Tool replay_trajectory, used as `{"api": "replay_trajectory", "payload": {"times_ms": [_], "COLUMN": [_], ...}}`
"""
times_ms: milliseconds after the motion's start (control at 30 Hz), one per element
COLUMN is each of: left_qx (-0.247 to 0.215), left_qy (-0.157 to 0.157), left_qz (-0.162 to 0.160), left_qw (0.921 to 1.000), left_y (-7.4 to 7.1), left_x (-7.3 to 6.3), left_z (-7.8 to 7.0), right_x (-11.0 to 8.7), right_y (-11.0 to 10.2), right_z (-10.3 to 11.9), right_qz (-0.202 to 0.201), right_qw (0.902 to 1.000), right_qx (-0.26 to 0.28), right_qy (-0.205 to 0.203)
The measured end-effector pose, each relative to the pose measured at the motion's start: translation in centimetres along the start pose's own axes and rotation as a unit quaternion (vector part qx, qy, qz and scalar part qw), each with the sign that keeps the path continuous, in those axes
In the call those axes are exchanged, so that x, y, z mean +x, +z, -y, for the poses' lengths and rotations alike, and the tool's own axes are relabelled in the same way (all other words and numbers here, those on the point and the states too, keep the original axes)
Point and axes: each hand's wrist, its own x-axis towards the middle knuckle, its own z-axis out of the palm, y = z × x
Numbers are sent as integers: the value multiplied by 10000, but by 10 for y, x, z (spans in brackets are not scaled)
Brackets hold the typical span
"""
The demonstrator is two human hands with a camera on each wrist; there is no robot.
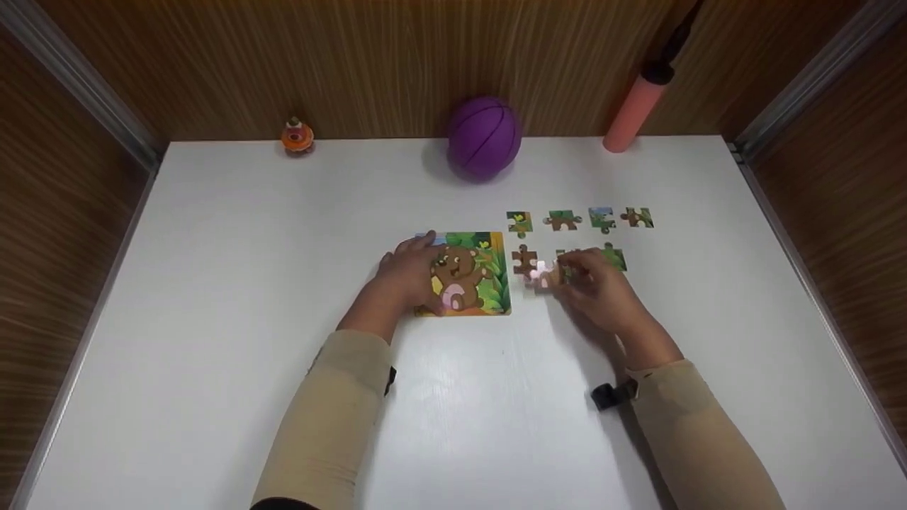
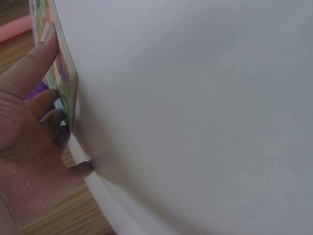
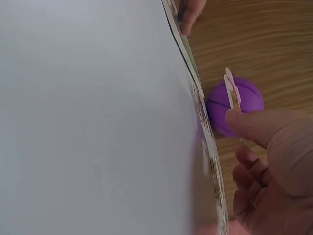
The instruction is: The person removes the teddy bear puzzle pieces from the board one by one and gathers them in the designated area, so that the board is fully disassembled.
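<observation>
A square puzzle board with a brown bear picture lies flat on the white table. My left hand rests over its left side, the fingers near the far edge. In the left wrist view, the left thumb lies across the picture side of the board. My right hand pinches a pink and brown puzzle piece between thumb and fingertips, just right of the board. The right wrist view shows that puzzle piece edge-on, raised off the table.
Several loose puzzle pieces, one with a yellow shape, lie in two rows right of the board; the right hand partly hides the nearer row. At the back stand a small orange figure, a purple ball and a pink pump against wood-grain panels.
</observation>
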Motion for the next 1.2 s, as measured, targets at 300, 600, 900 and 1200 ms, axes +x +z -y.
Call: {"api": "replay_trajectory", "payload": {"times_ms": [300, 600, 900, 1200], "left_qx": [111, 82, 46, 124], "left_qy": [129, 112, 71, 114], "left_qz": [104, 170, 205, 186], "left_qw": [9998, 9998, 9998, 9997], "left_y": [-1, -1, 0, 1], "left_x": [-1, -1, -1, -2], "left_z": [-1, -3, -4, -4], "right_x": [-5, -10, -12, -8], "right_y": [-36, -73, -98, -105], "right_z": [-26, -48, -72, -90], "right_qz": [-223, -129, -67, -27], "right_qw": [9987, 9899, 9824, 9759], "right_qx": [-154, -475, -861, -1131], "right_qy": [439, 1329, 1658, 1864]}}
